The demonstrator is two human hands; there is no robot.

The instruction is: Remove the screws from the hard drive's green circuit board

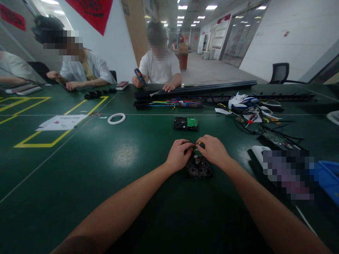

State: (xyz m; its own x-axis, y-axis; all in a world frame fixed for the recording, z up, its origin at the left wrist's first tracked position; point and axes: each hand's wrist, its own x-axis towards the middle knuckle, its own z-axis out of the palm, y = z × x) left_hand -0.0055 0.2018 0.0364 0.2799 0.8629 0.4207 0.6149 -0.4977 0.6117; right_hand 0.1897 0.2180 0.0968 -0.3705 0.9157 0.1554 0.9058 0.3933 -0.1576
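Note:
A black hard drive with a green circuit board lies on the table in front of me. My left hand has its fingers curled at the drive's far left side, gripping it there; the fingertips are partly hidden. In my right hand, closed over the board, is a small screwdriver whose black and yellow handle end shows; its tip is hidden. Both hands nearly meet above the drive's far end. Just beyond them lies a second hard drive, its green board facing up.
Across the table, a person holds a power driver over a long black rail. Coloured wires run below it. Gloves, cables and tools lie right, near a blue bin. A white tape roll lies left.

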